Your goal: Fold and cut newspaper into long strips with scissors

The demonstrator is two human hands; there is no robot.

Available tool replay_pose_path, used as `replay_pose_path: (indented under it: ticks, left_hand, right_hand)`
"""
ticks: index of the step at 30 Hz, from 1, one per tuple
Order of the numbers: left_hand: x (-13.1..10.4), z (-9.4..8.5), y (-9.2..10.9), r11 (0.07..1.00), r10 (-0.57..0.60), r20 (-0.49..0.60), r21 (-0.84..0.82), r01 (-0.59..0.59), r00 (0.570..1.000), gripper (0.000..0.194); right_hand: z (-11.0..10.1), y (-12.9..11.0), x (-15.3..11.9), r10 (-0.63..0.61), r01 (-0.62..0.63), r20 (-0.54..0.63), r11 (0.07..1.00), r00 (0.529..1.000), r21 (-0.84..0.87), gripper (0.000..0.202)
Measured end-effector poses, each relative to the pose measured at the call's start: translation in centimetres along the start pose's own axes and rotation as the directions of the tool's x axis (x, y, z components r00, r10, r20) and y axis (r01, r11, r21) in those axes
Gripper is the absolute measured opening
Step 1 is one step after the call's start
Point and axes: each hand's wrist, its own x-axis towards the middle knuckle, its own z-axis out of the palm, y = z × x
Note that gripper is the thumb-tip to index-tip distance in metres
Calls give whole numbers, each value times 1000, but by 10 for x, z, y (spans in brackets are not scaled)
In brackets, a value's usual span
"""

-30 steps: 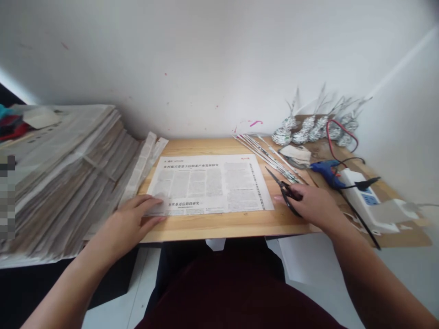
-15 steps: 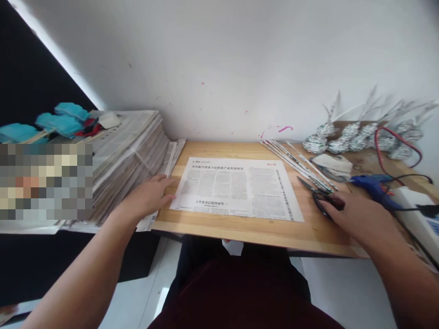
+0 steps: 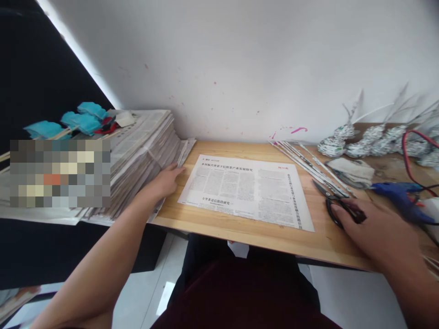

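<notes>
A sheet of printed newspaper lies flat on the wooden tabletop in front of me. My left hand is by its left edge, resting over some narrow newspaper strips, its index finger stretched out. At the right, my right hand is on the black handles of a pair of scissors, thumb and fingers around the grips. The scissors lie low over the table, blades pointing back and left. Beyond them, thin rolled paper sticks lie in a loose bundle.
A tall stack of newspapers stands left, with light-blue shapes on top. Woven paper pieces line the wall at right. A folded cloth and a blue glue gun with cords lie near my right hand.
The view has swung a little to the left. My left thumb, spread out before, is no longer visible, and the index finger reaches farther forward. My right hand stays on the scissors.
</notes>
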Motion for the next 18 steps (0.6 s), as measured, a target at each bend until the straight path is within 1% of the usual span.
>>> replay_pose_path:
  ticks: [3, 5, 7, 12, 15, 18]
  left_hand:
    - [10, 2, 0, 1000, -11, -18, 5, 11, 1000, 73]
    - [16, 3, 0, 1000, -17, -31, 5, 18, 999, 67]
    - [22, 3, 1, 1000, -23, -47, 4, 23, 999, 59]
    - [35, 3, 2, 999, -31, -117, -14, 29, 993, 45]
    - [43, 2, 2, 999, -19, -157, -34, 14, 987, 33]
    - [52, 0, 1, 998, -1, -189, -57, -10, 982, 38]
  right_hand:
    - [6, 0, -4, -65, 69, -152, 997, 986, 25, 57]
    - [11, 3, -5, -131, 141, -253, 990, 959, 23, 51]
    - [16, 6, -5, -193, 209, -318, 978, 928, 17, 43]
    - [22, 12, 0, -290, 329, -420, 944, 860, 22, 23]
    - [23, 13, 1, -313, 353, -463, 935, 829, 0, 19]
    - [24, 12, -1, -323, 355, -502, 934, 802, -35, 18]
